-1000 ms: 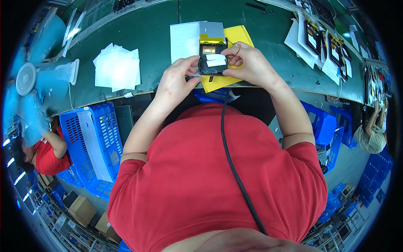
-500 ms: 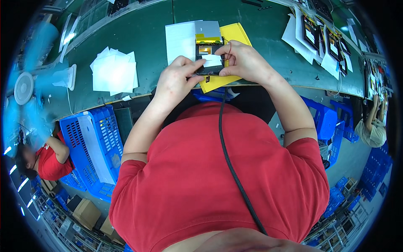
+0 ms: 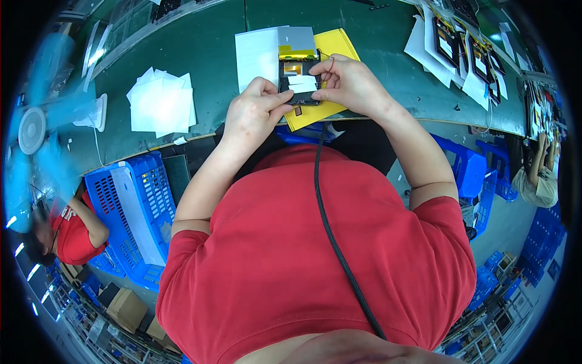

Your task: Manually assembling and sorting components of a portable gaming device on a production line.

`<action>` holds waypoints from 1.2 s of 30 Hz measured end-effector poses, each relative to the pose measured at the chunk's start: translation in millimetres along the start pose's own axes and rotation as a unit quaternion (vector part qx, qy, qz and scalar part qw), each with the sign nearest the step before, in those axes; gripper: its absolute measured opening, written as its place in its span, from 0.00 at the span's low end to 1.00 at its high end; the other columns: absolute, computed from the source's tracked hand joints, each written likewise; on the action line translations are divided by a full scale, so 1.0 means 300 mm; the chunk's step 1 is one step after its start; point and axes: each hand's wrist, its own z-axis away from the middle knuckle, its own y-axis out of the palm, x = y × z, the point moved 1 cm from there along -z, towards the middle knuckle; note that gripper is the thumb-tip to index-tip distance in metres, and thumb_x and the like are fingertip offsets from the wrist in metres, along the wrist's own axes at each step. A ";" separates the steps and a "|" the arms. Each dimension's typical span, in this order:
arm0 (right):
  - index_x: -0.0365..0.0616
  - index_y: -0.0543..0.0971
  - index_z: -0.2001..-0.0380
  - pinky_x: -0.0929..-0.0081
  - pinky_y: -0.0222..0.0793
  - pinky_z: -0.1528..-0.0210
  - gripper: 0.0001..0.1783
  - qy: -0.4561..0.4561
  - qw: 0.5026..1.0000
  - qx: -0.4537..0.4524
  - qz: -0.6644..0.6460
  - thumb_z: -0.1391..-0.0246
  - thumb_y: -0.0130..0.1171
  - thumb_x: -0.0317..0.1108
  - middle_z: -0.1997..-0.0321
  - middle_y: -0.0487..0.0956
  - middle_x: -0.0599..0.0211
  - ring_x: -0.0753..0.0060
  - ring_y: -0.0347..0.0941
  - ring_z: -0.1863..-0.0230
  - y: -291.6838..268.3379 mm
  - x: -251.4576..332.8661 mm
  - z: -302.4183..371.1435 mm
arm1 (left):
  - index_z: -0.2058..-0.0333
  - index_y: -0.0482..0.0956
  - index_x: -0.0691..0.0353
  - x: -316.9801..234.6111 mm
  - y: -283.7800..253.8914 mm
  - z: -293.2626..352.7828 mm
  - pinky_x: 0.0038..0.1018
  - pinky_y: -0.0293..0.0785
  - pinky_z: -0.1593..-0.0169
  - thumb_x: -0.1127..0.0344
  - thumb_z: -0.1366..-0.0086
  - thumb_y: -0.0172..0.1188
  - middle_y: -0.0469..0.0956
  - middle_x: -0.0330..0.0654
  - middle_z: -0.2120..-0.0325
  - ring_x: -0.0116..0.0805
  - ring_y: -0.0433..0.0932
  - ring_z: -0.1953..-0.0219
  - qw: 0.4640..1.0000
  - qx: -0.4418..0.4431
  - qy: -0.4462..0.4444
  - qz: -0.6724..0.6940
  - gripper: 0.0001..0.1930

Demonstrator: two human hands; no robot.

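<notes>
A black electronic device, its back off, lies in front of me with a silver battery and yellow tape at its far end. A white strip crosses its middle, next to an orange flex cable. My left hand grips the device's near left corner between thumb and fingers. On the other side, my right hand holds the right edge with thumb and index finger, close to a thin red wire. Under the device are a white sheet and a yellow folder.
A stack of white papers lies left on the green table. More opened devices rest on white sheets at the right. A blue fan and blue crate stand left; other people are at both sides.
The view has shifted slightly. My left fingers have drawn back a little from the white strip toward the device's near edge; my right hand stays at the right edge.
</notes>
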 end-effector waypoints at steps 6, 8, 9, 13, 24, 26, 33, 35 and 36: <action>0.43 0.81 0.59 0.80 0.72 0.62 0.21 -0.018 1.000 -0.009 0.019 0.59 0.74 0.31 0.69 0.74 0.70 0.79 0.72 0.69 0.008 0.001 -0.004 | 0.70 0.86 0.56 0.018 0.021 0.012 0.27 0.76 0.69 0.68 0.51 0.71 0.73 0.36 0.73 0.30 0.77 0.73 0.999 -0.036 0.017 0.015 0.07; 0.42 0.82 0.60 0.80 0.72 0.63 0.19 -0.021 0.999 -0.014 0.022 0.58 0.73 0.31 0.70 0.74 0.70 0.79 0.72 0.69 0.009 0.004 -0.003 | 0.71 0.86 0.56 0.019 0.023 0.011 0.27 0.76 0.69 0.68 0.51 0.71 0.73 0.36 0.73 0.29 0.78 0.73 0.999 -0.037 0.018 0.015 0.07; 0.42 0.82 0.60 0.80 0.72 0.64 0.18 -0.023 0.999 -0.018 0.024 0.58 0.73 0.30 0.70 0.75 0.70 0.80 0.72 0.70 0.009 0.006 -0.003 | 0.71 0.86 0.56 0.023 0.026 0.012 0.27 0.76 0.69 0.68 0.51 0.71 0.73 0.36 0.73 0.29 0.78 0.73 0.999 -0.037 0.018 0.016 0.07; 0.41 0.83 0.62 0.81 0.72 0.65 0.14 0.043 0.999 -0.003 -0.015 0.55 0.71 0.29 0.72 0.77 0.70 0.81 0.73 0.71 0.015 -0.008 -0.015 | 0.70 0.86 0.57 0.028 0.029 0.012 0.24 0.76 0.66 0.70 0.51 0.71 0.78 0.34 0.65 0.27 0.78 0.71 0.997 -0.052 0.047 0.022 0.07; 0.39 0.82 0.65 0.82 0.70 0.70 0.12 0.084 0.996 0.007 -0.020 0.54 0.69 0.30 0.76 0.77 0.72 0.82 0.71 0.75 0.004 0.009 -0.028 | 0.74 0.81 0.59 0.026 0.028 0.001 0.28 0.76 0.62 0.71 0.51 0.69 0.82 0.35 0.57 0.34 0.78 0.66 0.994 -0.057 0.093 -0.008 0.06; 0.39 0.82 0.65 0.82 0.70 0.70 0.12 0.075 0.997 0.019 -0.001 0.54 0.69 0.30 0.77 0.77 0.72 0.82 0.71 0.75 -0.007 0.018 -0.031 | 0.75 0.80 0.59 0.023 0.026 0.000 0.28 0.77 0.61 0.70 0.51 0.68 0.83 0.34 0.58 0.35 0.78 0.65 0.994 -0.056 0.088 -0.011 0.05; 0.41 0.80 0.69 0.82 0.68 0.71 0.07 0.146 0.984 0.056 -0.082 0.52 0.67 0.29 0.79 0.74 0.76 0.86 0.69 0.77 -0.002 0.010 -0.058 | 0.75 0.80 0.58 0.028 0.034 0.007 0.28 0.77 0.63 0.70 0.51 0.68 0.83 0.34 0.58 0.34 0.78 0.65 0.994 -0.062 0.090 -0.018 0.05; 0.41 0.79 0.69 0.81 0.67 0.72 0.07 0.150 0.983 0.056 -0.089 0.52 0.66 0.28 0.80 0.73 0.77 0.86 0.67 0.78 0.001 0.008 -0.059 | 0.76 0.79 0.58 0.031 0.035 0.007 0.28 0.76 0.64 0.70 0.51 0.69 0.81 0.35 0.54 0.35 0.78 0.65 0.994 -0.058 0.089 -0.016 0.06; 0.42 0.79 0.70 0.81 0.66 0.73 0.06 0.154 0.982 0.056 -0.096 0.52 0.66 0.28 0.80 0.72 0.77 0.87 0.66 0.79 0.002 0.008 -0.060 | 0.76 0.79 0.58 0.028 0.031 0.005 0.28 0.76 0.64 0.70 0.51 0.69 0.81 0.35 0.54 0.35 0.78 0.65 0.994 -0.058 0.089 -0.016 0.06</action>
